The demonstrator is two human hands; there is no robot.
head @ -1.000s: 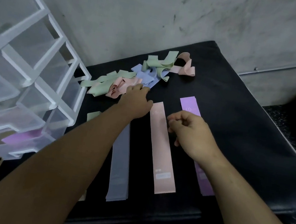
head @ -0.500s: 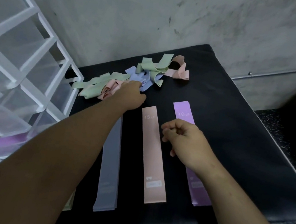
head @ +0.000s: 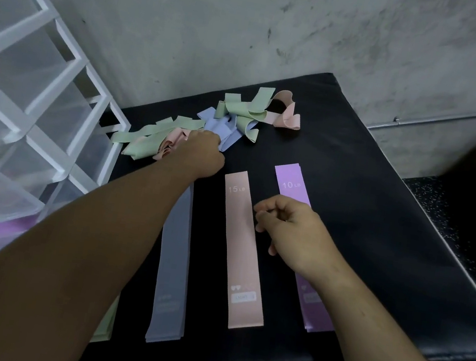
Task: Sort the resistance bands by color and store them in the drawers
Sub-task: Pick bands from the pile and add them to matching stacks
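Person's 2 bare arms, seen from the wearer's own head: left forearm (head: 79, 249) and left hand (head: 203, 153), right forearm (head: 378, 327) and right hand (head: 291, 229) (fine creases at the wrist), skin uncovered throughout.

The left hand (head: 200, 152) is set against a tangled pile of bands (head: 241, 112) near the far left corner of the surface (head: 367, 201); its fingers are hidden. The right hand (head: 294, 233), loosely curled and empty, is held between a flat pink band (head: 240, 237) and a purple band (head: 291, 182). A grey-blue band (head: 173, 263) is laid left of the pink. Clear drawers (head: 55, 107) are placed at the left edge.
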